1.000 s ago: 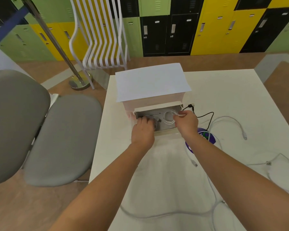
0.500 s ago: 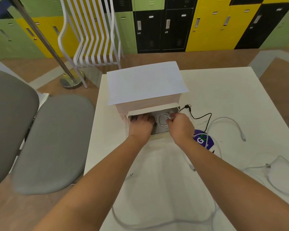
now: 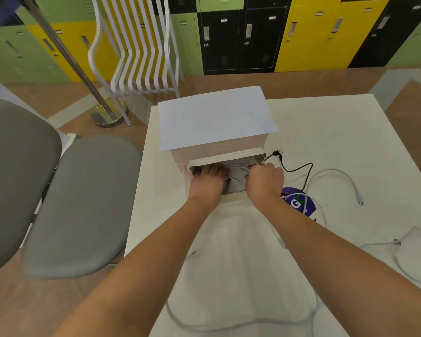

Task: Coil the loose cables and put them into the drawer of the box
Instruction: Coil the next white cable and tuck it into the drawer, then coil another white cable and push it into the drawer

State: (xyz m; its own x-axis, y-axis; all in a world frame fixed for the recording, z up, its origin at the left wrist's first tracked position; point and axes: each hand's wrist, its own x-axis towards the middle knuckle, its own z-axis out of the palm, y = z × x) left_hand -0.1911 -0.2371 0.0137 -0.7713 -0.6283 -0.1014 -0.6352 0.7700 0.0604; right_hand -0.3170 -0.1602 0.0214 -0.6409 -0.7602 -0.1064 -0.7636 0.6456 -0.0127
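Clenched right hand (image 3: 264, 182) grips a coiled white cable (image 3: 238, 173).
Left hand (image 3: 208, 182) is pressed flat, fingers spread, inside the open grey-lined drawer (image 3: 233, 189) of the white box (image 3: 214, 122).

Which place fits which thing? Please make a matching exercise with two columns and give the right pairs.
Things:
1. coiled white cable
2. black cable
3. purple disc
4. sheet of paper

Places:
A. on top of the box
B. on the table, right of the drawer, loose
C. inside the open drawer, between the two hands
D. on the table, beside the right wrist

Pairs: 1-C, 2-B, 3-D, 4-A
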